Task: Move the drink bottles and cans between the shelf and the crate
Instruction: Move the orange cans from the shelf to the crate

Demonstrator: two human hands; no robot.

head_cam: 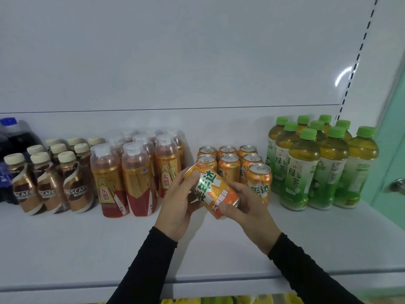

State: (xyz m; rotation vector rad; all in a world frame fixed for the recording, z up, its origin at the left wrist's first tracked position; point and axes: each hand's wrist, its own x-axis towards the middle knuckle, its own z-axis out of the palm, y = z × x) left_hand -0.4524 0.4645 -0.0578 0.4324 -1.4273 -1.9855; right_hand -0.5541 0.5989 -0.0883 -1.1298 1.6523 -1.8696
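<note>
Hands, left [178, 205] and right [245, 201], grip one tilted orange can [213, 189] above the shelf [76, 242]. Behind it stand seven cans [230, 161], partly hidden. Right: nine green bottles [315, 159]. Left: gold bottles [135, 172], far ones blurred; coffee bottles [46, 178]; dark bottles [11, 150], cut off.

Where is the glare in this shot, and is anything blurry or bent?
Head view: a bright curved glare streak sits on the white panel at upper right; the slotted upright bows from wide-angle distortion; the clear-capped bottles at the back look hazy; the held can reads fairly sharp.
</note>
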